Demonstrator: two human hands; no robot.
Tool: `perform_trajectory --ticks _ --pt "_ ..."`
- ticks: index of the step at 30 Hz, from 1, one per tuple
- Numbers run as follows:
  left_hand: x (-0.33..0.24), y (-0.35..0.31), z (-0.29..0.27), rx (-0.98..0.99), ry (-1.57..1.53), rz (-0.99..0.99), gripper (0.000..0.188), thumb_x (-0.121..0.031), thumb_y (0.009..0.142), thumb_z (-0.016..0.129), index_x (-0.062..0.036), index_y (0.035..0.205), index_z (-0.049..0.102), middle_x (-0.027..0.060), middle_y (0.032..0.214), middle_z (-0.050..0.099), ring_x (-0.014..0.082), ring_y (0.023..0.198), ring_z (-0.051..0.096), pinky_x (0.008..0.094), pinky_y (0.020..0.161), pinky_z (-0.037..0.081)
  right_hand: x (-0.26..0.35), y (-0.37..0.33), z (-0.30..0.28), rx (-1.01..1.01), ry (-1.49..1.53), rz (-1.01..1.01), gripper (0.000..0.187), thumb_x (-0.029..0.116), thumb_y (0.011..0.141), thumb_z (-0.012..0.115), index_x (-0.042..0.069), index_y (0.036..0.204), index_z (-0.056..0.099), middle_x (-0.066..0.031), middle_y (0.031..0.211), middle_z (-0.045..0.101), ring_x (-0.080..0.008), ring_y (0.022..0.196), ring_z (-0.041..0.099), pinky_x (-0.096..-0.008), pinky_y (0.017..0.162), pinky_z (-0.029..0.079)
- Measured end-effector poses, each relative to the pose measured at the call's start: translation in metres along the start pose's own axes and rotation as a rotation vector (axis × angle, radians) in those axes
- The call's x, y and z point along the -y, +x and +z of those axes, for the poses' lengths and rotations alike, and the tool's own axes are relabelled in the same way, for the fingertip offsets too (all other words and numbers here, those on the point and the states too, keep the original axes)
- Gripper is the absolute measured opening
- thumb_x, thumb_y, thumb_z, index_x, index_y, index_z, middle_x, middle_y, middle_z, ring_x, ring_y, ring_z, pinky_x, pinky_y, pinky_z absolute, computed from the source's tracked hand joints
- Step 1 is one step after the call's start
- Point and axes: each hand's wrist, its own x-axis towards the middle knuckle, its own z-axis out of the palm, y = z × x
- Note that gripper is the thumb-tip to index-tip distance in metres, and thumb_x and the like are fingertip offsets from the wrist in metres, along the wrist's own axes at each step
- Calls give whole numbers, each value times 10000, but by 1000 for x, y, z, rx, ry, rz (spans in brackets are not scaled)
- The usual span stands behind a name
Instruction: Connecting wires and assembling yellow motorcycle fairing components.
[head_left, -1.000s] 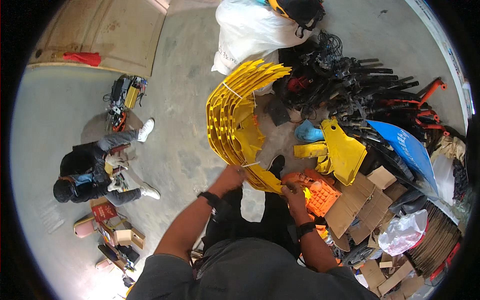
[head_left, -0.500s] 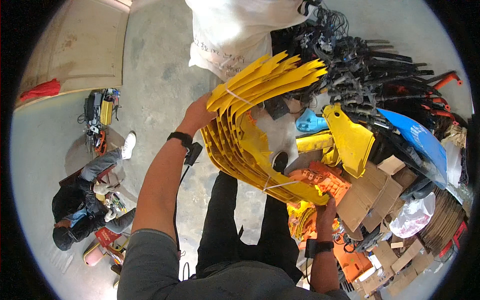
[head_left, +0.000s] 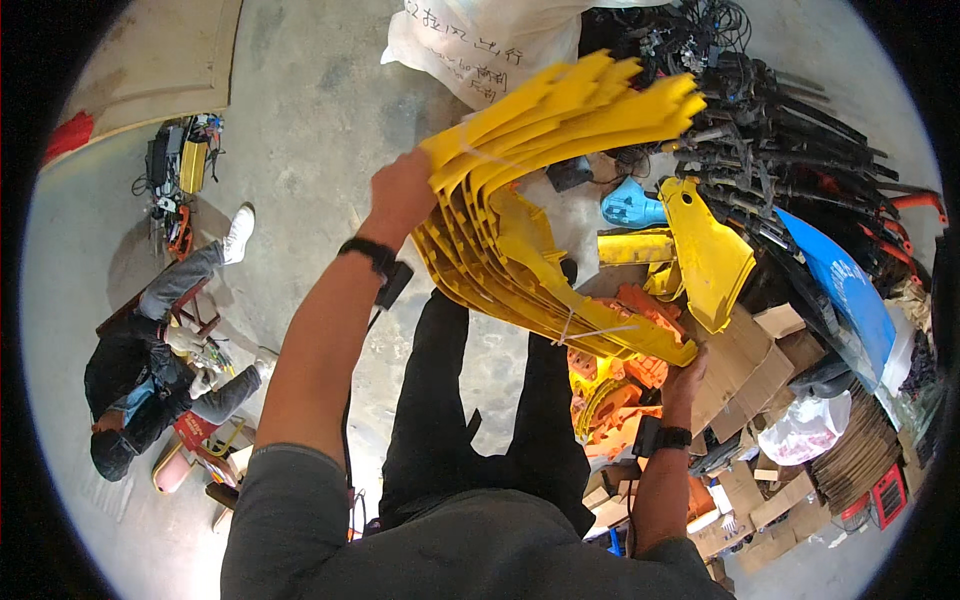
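Observation:
A bundle of nested yellow curved plastic panels (head_left: 520,250) hangs between my two hands, in front of my legs. Thin pale ties (head_left: 565,328) go round it at each end. My left hand (head_left: 403,192) grips the bundle's upper left bend, its fingers partly hidden behind the panels. At the lower right tip, my right hand (head_left: 686,374) is closed on the other end. Below that end lie orange and yellow plastic parts (head_left: 610,415). More yellow panels (head_left: 705,255) and a blue plastic part (head_left: 632,204) lie to the right of the bundle.
A white sack (head_left: 450,45) stands ahead. Black bars (head_left: 780,145) are piled far right, with a blue panel (head_left: 845,285) and cardboard (head_left: 735,380) nearer. On the left a person (head_left: 150,360) sits by tools (head_left: 180,180), below a wooden board (head_left: 160,60).
The bundle and both my hands have shifted right in view, and its right end has risen. The sack and the surrounding piles sit higher in the picture. My grip stays the same.

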Motion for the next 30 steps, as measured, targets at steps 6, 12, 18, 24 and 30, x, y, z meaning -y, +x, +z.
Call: perform_trajectory --ticks 6,12,18,24,30 --pt "59 -47 12 -11 -94 -316 199 -165 762 575 -20 896 548 198 855 640 389 837 616 469 722 486 75 30 91 190 -87 -51 378 326 953 455 23 1163 542 -81 1099 574 -172 1043 543 -320 877 447" --pt "93 -9 1 -113 -84 -365 360 -285 736 651 -9 959 594 233 924 641 392 913 609 459 774 487 147 70 185 425 -774 -815 458 255 936 514 -6 1302 429 -121 1202 547 -219 1095 516 -333 927 404" --pt "91 14 5 -217 -531 -245 670 -249 739 700 -18 1309 435 197 1188 572 341 1003 603 398 855 483 115 76 165 290 -750 -482 503 284 943 503 -18 1331 396 -179 1269 510 -245 1145 490 -326 968 372" --pt "76 -31 20 -234 -690 -94 695 -132 757 698 -78 1369 373 151 1256 535 254 979 611 313 806 506 -23 39 117 712 -987 89 523 351 901 522 -18 1264 446 -226 1202 544 -335 1137 517 -383 943 414" --pt "77 -25 17 -219 -708 -289 683 -145 800 654 -75 1401 337 15 519 477 86 501 417 251 491 363 -85 -26 114 573 -944 -39 541 361 841 573 -54 1181 506 -272 1084 593 -371 1032 579 -404 905 441"
